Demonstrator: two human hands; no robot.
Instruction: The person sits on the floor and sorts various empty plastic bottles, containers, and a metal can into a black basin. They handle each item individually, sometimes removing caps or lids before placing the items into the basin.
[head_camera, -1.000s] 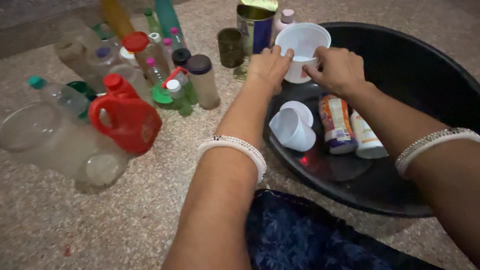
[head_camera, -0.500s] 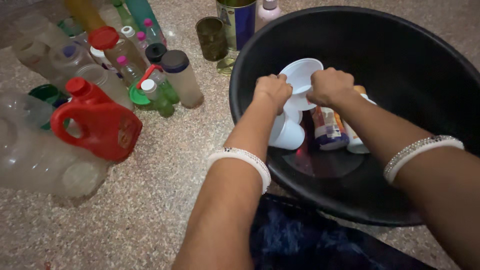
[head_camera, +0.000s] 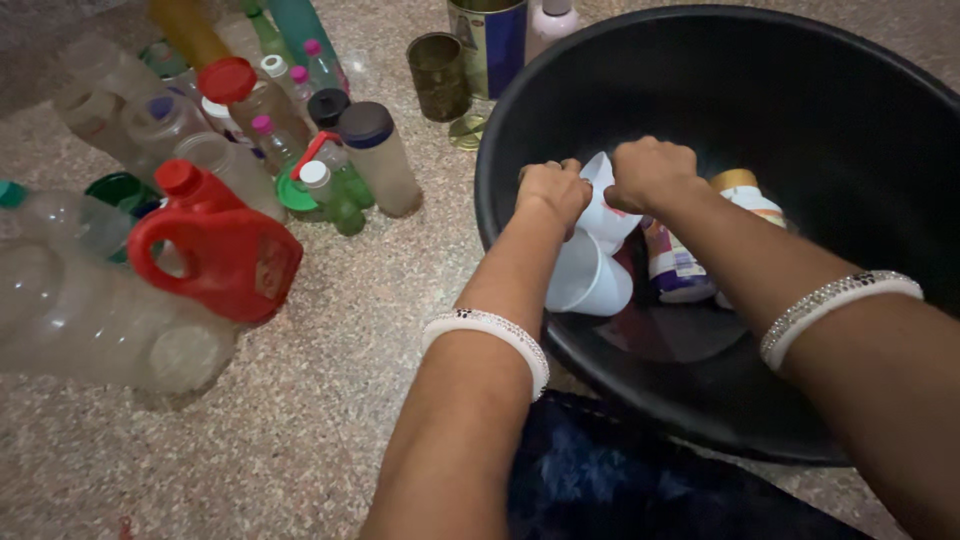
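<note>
Both hands, left hand and right hand, are gripping a white plastic cup with fingers clamped, squashing it inside the black tub; another white cup and two bottles are lying uncrushed beneath.

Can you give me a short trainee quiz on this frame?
1. True or false: both hands grip the white cup.
2. Where is that cup: A) on the floor, B) inside the black tub, C) on the red jug?
3. What lies right of the cup in the tub?

Key: 1. True: left hand and right hand both hold it. 2. B. 3. Two labelled bottles.
</note>
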